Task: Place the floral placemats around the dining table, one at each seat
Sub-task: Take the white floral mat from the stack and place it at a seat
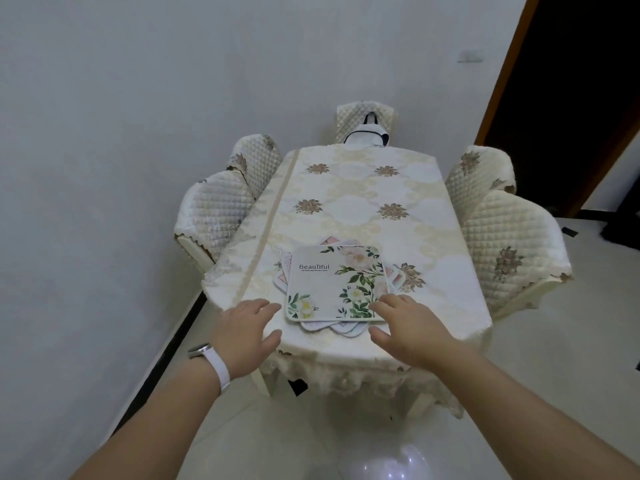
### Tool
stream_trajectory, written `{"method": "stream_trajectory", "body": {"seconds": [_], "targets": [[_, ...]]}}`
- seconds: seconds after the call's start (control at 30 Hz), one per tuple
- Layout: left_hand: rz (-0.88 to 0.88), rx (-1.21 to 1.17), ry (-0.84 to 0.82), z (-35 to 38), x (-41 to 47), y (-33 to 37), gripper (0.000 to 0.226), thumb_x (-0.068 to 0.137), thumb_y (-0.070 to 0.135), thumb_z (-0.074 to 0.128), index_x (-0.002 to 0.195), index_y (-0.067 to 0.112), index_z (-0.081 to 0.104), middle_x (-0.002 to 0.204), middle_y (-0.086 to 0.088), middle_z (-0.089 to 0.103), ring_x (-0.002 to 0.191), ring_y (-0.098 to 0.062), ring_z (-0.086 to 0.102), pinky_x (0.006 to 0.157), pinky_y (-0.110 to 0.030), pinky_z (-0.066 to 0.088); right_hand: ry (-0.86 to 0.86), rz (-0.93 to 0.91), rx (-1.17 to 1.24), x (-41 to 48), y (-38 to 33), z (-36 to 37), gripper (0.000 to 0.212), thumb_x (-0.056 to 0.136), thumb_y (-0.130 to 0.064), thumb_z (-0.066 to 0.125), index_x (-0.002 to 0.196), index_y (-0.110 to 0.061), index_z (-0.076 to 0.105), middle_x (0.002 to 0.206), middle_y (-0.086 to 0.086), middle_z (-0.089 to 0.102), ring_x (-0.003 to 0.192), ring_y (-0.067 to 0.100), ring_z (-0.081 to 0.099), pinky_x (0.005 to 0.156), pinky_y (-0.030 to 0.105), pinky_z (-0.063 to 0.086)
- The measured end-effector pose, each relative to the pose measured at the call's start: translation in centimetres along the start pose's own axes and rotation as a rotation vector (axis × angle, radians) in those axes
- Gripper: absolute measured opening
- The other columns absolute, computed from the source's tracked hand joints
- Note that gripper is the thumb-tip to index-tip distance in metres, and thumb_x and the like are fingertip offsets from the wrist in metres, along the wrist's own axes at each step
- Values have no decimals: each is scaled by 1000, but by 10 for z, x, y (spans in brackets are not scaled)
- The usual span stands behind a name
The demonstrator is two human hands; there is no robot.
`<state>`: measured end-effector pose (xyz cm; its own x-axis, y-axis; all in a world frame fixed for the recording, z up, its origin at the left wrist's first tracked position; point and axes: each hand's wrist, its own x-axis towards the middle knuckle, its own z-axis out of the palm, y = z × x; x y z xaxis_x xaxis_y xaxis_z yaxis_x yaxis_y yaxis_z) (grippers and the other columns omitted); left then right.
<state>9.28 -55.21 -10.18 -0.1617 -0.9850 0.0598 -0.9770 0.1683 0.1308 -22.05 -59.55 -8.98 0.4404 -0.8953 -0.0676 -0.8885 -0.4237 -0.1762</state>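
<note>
A stack of floral placemats (pixel 334 284) lies at the near end of the dining table (pixel 349 202), which is covered with a cream embroidered cloth. The top mat is white with green leaves, pale flowers and the word "Beautiful"; edges of other mats stick out beneath it. My left hand (pixel 244 336) hovers just left of the stack, fingers spread, holding nothing. My right hand (pixel 407 329) is at the stack's near right corner, fingers apart, fingertips at or touching the mat's edge.
Two quilted cream chairs stand on the left (pixel 221 206), two on the right (pixel 498 233), and one at the far end (pixel 365 124) with a white bag on it. A wall runs close along the left. A dark doorway (pixel 571 98) is at the right.
</note>
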Motion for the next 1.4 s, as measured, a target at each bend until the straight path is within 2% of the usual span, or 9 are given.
{"method": "stream_trajectory", "body": {"seconds": [0.23, 0.4, 0.5, 0.7, 0.8, 0.97, 1.13, 1.23, 1.4], "targets": [[14, -7, -143, 44, 68, -29, 65, 81, 54, 26, 132, 25, 53, 129, 3, 56, 117, -21, 51, 89, -36, 43, -92, 103, 37, 57, 30, 38, 49, 92, -48, 40, 136, -26, 47, 137, -3, 50, 120, 22, 46, 93, 38, 46], [-23, -93, -275, 80, 117, -59, 52, 90, 48, 37, 137, 26, 45, 138, 4, 49, 124, -19, 44, 94, -34, 39, -196, 268, 97, 95, 35, 62, 50, 93, -47, 41, 138, -26, 45, 141, -2, 47, 123, 24, 45, 96, 39, 45], [-66, -200, -327, 103, 141, -79, 49, 93, 43, 45, 139, 25, 44, 140, 2, 47, 126, -20, 43, 98, -35, 39, -245, 372, 139, 120, 37, 72, 51, 93, -46, 41, 140, -25, 45, 141, 0, 47, 123, 24, 46, 95, 41, 46], [-161, -393, -422, 133, 176, -101, 52, 93, 42, 46, 141, 23, 41, 144, 0, 43, 131, -22, 38, 104, -39, 36, -250, 577, 274, 158, 40, 86, 47, 95, -42, 45, 136, -21, 49, 134, 5, 47, 116, 25, 49, 93, 39, 45], [-240, -522, -466, 143, 187, -105, 50, 92, 37, 49, 139, 21, 43, 142, -2, 44, 129, -22, 40, 105, -39, 36, -264, 682, 365, 167, 44, 94, 51, 94, -42, 48, 139, -18, 45, 138, 9, 42, 117, 27, 51, 96, 39, 44], [-505, -904, -478, 149, 199, -89, 46, 92, 26, 55, 135, 13, 45, 126, -4, 53, 108, -19, 52, 86, -28, 39, -273, 827, 487, 181, 50, 103, 62, 90, -39, 51, 146, -16, 34, 147, 12, 33, 125, 33, 47, 101, 44, 44], [-600, -983, -438, 156, 201, -79, 30, 91, 20, 56, 118, 13, 48, 100, 3, 61, 86, -10, 59, 70, -27, 47, -289, 844, 484, 192, 59, 107, 66, 88, -37, 54, 147, -15, 32, 145, 12, 35, 126, 33, 46, 100, 44, 44], [-628, -1015, -426, 156, 201, -75, 28, 92, 17, 56, 115, 22, 41, 97, 8, 57, 82, -2, 56, 58, -17, 40, -297, 858, 543, 197, 63, 109, 67, 87, -36, 58, 146, -16, 33, 141, 13, 42, 125, 32, 47, 101, 44, 43], [-727, -1078, -342, 157, 210, -68, 31, 89, 8, 59, 113, 18, 42, 91, 8, 57, 78, -4, 57, 56, -18, 41, -223, 910, 583, 209, 73, 117, 72, 84, -34, 65, 145, -8, 35, 141, 17, 45, 126, 33, 47, 104, 44, 42]]}}
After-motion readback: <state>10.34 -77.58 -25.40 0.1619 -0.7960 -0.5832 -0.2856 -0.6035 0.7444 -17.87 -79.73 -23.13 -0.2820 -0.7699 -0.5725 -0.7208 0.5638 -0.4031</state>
